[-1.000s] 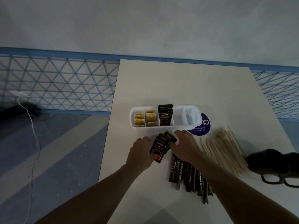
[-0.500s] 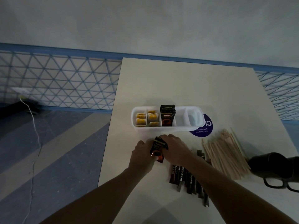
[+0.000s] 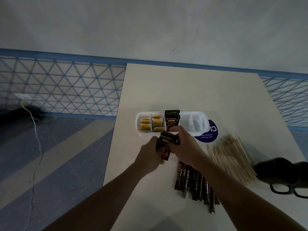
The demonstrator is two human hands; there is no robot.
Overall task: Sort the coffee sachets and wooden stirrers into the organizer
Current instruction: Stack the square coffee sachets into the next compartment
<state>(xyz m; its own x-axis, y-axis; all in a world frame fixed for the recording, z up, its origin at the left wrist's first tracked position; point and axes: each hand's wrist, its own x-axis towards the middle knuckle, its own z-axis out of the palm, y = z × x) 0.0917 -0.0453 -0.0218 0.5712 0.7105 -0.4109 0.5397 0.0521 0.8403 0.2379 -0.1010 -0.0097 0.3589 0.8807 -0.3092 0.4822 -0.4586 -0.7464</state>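
Observation:
A white organizer [image 3: 188,114] stands across the table's middle. Its two left compartments hold yellow sachets [image 3: 150,125]; the third holds upright black coffee sachets [image 3: 172,120]; the right ones look bare. Just in front of it, my left hand [image 3: 150,155] and my right hand [image 3: 185,145] together grip a small stack of black coffee sachets [image 3: 164,144], lifted off the table. Long dark sugar sticks [image 3: 191,182] lie under my right forearm. A heap of wooden stirrers [image 3: 231,157] lies to the right.
A purple round sticker [image 3: 210,134] sits on the cream table [image 3: 191,87] beside the organizer. A black mug-like object with a handle [image 3: 283,175] stands at the right edge. The table's left edge drops to a blue-grey floor with a white cable [image 3: 35,130].
Both hands closed together on the fanned black sachets, gathered them into a stack and moved it up toward the organizer.

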